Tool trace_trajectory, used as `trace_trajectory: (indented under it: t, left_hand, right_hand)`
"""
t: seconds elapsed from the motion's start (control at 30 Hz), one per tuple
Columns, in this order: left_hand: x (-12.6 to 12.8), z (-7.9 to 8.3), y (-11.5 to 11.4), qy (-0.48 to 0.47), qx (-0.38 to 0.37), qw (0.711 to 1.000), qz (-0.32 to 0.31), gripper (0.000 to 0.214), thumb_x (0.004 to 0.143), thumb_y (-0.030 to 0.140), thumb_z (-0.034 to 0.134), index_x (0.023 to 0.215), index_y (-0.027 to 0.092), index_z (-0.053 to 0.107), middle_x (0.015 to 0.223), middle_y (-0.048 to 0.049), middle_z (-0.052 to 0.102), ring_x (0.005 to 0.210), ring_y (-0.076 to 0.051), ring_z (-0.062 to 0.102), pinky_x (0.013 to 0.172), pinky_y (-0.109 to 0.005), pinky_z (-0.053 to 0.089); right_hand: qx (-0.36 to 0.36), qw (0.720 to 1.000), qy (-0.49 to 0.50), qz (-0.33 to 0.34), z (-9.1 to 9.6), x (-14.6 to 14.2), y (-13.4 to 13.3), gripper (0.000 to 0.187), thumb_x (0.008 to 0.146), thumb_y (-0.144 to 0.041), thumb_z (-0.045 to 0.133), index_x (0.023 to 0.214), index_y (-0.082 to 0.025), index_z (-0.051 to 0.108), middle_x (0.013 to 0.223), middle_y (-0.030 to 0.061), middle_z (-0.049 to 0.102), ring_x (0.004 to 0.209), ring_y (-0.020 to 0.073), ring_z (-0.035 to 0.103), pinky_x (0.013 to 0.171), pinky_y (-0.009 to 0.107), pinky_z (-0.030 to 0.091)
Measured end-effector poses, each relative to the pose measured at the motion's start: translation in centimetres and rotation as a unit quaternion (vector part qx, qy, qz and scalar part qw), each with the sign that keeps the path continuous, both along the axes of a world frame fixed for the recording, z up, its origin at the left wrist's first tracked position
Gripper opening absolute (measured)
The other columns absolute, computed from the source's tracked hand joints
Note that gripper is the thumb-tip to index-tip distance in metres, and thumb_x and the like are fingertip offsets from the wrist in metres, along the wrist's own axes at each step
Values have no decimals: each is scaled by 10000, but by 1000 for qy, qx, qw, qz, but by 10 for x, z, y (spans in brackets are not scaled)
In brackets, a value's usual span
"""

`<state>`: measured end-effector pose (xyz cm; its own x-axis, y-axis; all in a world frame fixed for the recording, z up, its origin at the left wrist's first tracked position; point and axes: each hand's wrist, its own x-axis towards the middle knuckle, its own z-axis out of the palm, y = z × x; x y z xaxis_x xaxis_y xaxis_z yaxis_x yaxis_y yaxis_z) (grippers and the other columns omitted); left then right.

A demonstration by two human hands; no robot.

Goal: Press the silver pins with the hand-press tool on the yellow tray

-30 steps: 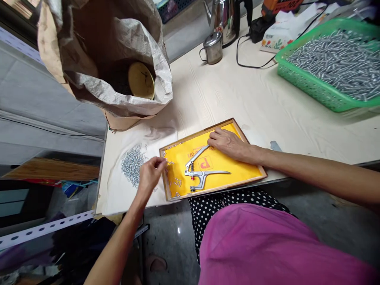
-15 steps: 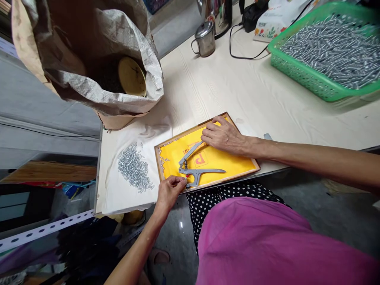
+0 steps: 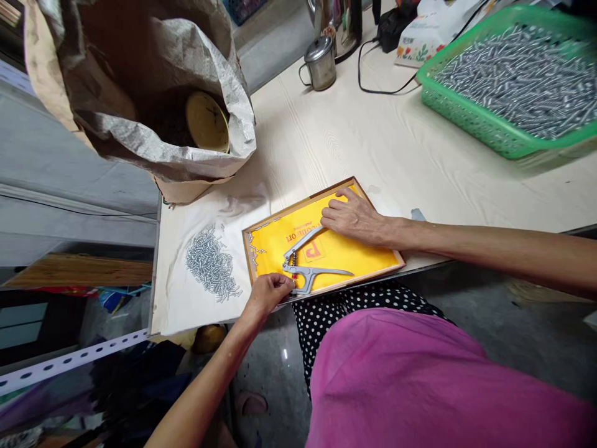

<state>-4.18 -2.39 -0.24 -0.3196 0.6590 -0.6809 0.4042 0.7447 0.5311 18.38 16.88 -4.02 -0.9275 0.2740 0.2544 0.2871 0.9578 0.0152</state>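
Grey spring-loaded hand pliers [image 3: 310, 272] lie with their handles spread on a yellow sheet inside a shallow wooden-edged tray [image 3: 321, 191]. A red bit shows near their jaw. My left hand [image 3: 267, 294] is pinched closed at the jaw, and whatever sits between its fingertips is too small to name. The curled fingers of my right hand [image 3: 354, 219] are on the end of the upper handle; the thumb side is partly hidden. Several small metal pins [image 3: 255, 249] lie at the tray's left end. Left of the tray, a heap of similar pins [image 3: 212, 264] rests on white cloth.
A green basket [image 3: 466, 127] full of metal pieces stands at the right. A large open sack [image 3: 205, 165] holding a yellow bowl [image 3: 208, 122] is at the upper left. A lidded metal mug [image 3: 321, 65] and a black cable [image 3: 382, 92] are at the back.
My right hand has shifted slightly right, and a little more of the upper handle shows beside its fingers. My left hand remains pinched at the jaw.
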Motion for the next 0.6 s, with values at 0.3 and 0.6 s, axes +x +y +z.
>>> trace_trajectory:
  t: [0.3,0.6]
  left_hand:
    - [1,5,10,-15,-50,999,4,278,619,409,760,634,148,667,529,23,575,512,-111,493,518,-229,346]
    - [6,6,10,-11,-41,999,19,245,660,371,720,606,142,651,519,32,548,498,-94,455,521,-231,329]
  right_hand:
    - [-124,991,-36,-23,4,19,-22,686,899,-720,541,1200,-108,623,1131,163,654,998,300,540,889,435,340]
    - [-123,991,-29,-52,0,23,-51,960,771,-744,628,1423,-58,461,1295,225,596,1124,380,499,1015,563,314]
